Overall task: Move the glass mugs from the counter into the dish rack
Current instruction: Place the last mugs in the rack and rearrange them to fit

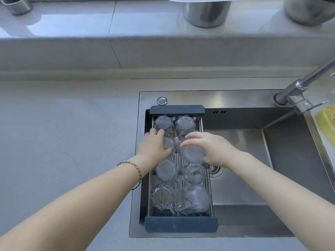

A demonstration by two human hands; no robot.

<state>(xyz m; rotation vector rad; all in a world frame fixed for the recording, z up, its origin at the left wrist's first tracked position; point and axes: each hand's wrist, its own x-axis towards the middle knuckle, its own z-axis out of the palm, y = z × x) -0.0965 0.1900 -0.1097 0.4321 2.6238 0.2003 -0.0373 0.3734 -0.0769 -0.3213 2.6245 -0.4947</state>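
Observation:
A dark blue dish rack [181, 226] spans the left end of the steel sink. Several clear glass mugs stand upside down in it, in two columns. My left hand [154, 144] is wrapped around a small glass mug [168, 144] in the left column, second row from the back. My right hand [212, 148] grips a larger glass mug [190, 153] beside it in the right column. Two mugs [184, 124] sit behind my hands, and several more mugs [165, 170] stand in front of them.
The grey counter [63, 142] stretches to the left of the sink [253, 178]. A chrome faucet [299, 91] reaches in from the right, with a yellow sponge [326, 118] near the right edge. Metal containers [206, 13] stand on the ledge behind.

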